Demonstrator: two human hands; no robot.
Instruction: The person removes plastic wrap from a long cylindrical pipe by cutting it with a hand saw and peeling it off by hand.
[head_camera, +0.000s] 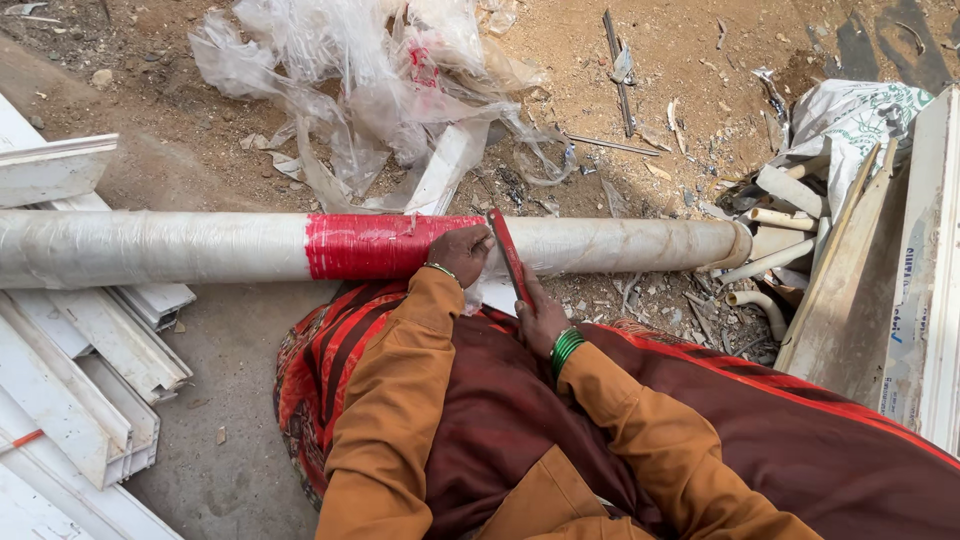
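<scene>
Head view: left hand (462, 252) fingers press red-taped pipe (380, 246); right hand (540, 318) fingers grip red blade (509, 256).

Your left hand (462, 252) rests on the red-wrapped band (375, 245) of the long white pipe (160, 247); your right hand (541, 320) grips a red blade (508, 255) against it.

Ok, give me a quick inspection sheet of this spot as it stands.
Surface: bare sandy ground, concrete strip at left.
Job's things: long white plastic-wrapped pipe with a red tape band; thin red flat strip laid across it.
Clutter: crumpled clear plastic sheeting, white profile offcuts, short pipe scraps.
Grips: left hand on the pipe; right hand holds the strip.
Cables: nothing seen.
Surroundings: white panels leaning at right.
</scene>
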